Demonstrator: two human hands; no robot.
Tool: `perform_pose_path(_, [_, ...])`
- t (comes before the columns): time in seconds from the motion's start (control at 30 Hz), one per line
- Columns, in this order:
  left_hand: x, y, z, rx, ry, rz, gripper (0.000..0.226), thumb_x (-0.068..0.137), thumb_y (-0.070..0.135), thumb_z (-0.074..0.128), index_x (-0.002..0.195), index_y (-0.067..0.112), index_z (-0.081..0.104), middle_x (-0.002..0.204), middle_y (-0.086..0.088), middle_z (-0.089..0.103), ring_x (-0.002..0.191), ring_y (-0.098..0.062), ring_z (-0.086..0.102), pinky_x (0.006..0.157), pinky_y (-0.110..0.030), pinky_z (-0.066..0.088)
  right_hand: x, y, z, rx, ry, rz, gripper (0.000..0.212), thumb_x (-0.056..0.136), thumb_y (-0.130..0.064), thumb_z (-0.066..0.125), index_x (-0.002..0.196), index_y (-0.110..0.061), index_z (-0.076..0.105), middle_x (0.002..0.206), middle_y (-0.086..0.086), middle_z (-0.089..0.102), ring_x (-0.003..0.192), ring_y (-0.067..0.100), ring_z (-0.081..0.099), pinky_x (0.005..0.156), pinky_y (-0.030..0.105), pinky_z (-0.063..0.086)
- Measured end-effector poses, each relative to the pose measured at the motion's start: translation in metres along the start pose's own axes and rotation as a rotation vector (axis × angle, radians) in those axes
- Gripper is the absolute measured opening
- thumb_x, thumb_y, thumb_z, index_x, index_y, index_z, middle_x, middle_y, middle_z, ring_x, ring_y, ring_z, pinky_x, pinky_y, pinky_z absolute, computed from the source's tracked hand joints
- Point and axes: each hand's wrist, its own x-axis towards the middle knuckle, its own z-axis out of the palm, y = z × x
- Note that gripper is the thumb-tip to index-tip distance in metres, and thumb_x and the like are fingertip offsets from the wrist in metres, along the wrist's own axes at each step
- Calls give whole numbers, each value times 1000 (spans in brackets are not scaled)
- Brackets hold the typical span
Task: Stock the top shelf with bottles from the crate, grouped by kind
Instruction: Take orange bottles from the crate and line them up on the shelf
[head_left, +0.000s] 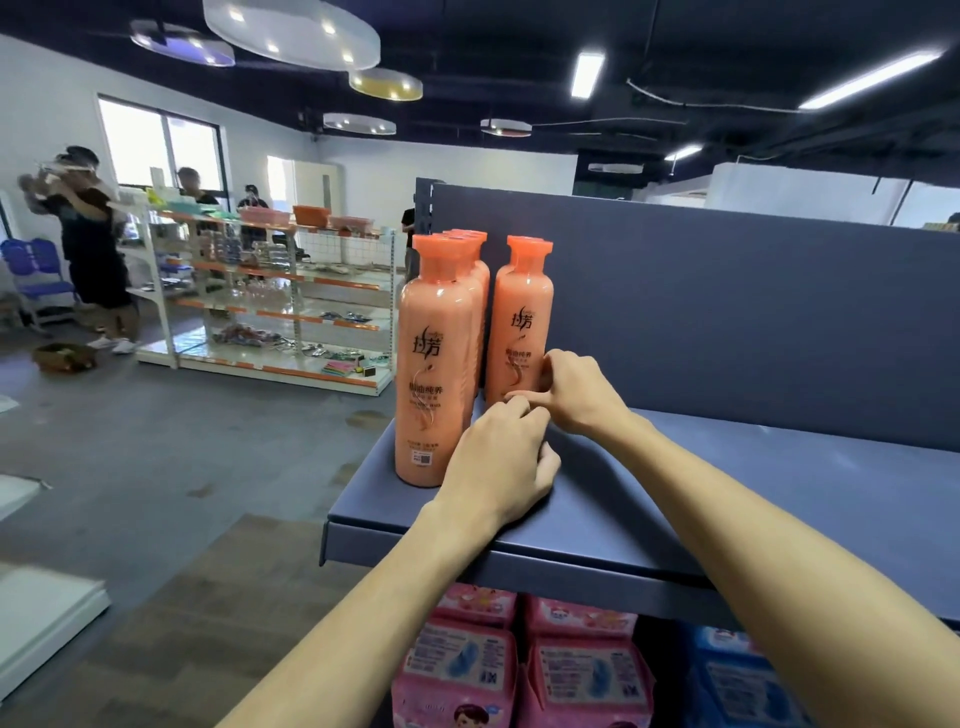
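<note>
Standing upright at the left end of the dark blue top shelf (779, 493) were peach-orange bottles with orange caps: a row of bottles (436, 364) running front to back, and a lone bottle (522, 322) just right of it. The right hand (579, 397) gripped the lone bottle's base. The left hand (501, 467) lay between the two, fingers curled; whether it held anything could not be told. Pink packs (467, 660) sat below; beyond were a grey floor (156, 441), white racks (270, 291) and people (91, 244)
</note>
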Motion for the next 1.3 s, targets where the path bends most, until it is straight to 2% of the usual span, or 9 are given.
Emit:
perform_pose_path(0.13, [0, -1, 2, 9, -11, 5, 14, 84, 22, 52, 85, 10, 58, 88, -6, 57, 80, -25, 55, 68, -33, 43, 0, -2, -3, 19, 0, -8, 41, 76, -49, 81, 83, -16, 56, 81, -4, 63, 69, 10, 58, 56, 27, 43])
perform_pose_path(0.37, [-1, -1, -2, -7, -78, -5, 15, 86, 22, 50, 76, 16, 41, 79, 0, 43, 72, -20, 42, 63, -30, 32, -16, -1, -33, -95, -93, 20, 42, 82, -44, 78, 90, -5, 65, 83, 9, 69, 74, 26, 60, 68, 37, 53])
perform_pose_path(0.5, [-1, 3, -7, 3, -140, -13, 16, 86, 25, 49, 75, 16, 42, 78, -1, 45, 75, -23, 48, 63, -32, 35, -33, 0, -44, -119, -104, 31, 39, 86, -35, 74, 114, -8, 67, 97, 6, 72, 88, 22, 69, 82, 38, 58])
perform_pose_path(0.63, [-3, 4, -11, -12, -149, -8, 13, 86, 26, 49, 77, 18, 46, 84, -5, 55, 81, -27, 55, 68, -36, 42, -53, -1, -45, -123, -108, 4, 42, 87, -22, 66, 125, -7, 59, 88, 1, 75, 73, 14, 71, 77, 33, 59])
perform_pose_path(0.77, [-6, 6, -15, -20, -128, 29, 15, 87, 28, 50, 84, 15, 57, 87, -4, 58, 84, -25, 57, 67, -34, 41, -74, -4, -51, -165, -85, -13, 50, 90, -30, 67, 135, -10, 57, 110, 3, 74, 102, 18, 66, 86, 26, 49])
perform_pose_path(0.9, [-10, 10, -22, -17, -114, 65, 19, 88, 28, 49, 88, 12, 60, 89, -3, 58, 86, -25, 55, 69, -37, 47, -100, -6, -63, -303, -66, 0, 47, 94, -30, 60, 138, -14, 53, 118, 5, 70, 112, 25, 61, 97, 39, 50])
perform_pose_path(1.0, [-20, 24, -23, -79, -111, 155, 18, 89, 27, 50, 87, 12, 59, 86, -3, 57, 82, -24, 54, 68, -38, 46, -126, -7, -73, -361, -22, 10, 47, 95, -30, 60, 140, -16, 51, 117, 4, 71, 115, 26, 58, 97, 40, 49])
perform_pose_path(1.13, [-40, 62, -23, -293, -65, 312, 11, 86, 23, 56, 82, 13, 57, 77, -2, 53, 72, -23, 49, 60, -38, 45, -169, -2, -86, -370, 35, 60, 45, 93, -27, 62, 136, -15, 55, 112, 3, 73, 107, 24, 65, 94, 40, 52])
perform_pose_path(1.3, [-76, 88, -7, -416, -55, 503, 13, 84, 21, 57, 77, 10, 59, 74, -3, 54, 71, -25, 50, 65, -36, 41, -241, 10, -88, -367, 272, 98, 29, 90, -22, 67, 118, -16, 64, 86, -5, 73, 70, 12, 69, 78, 36, 56])
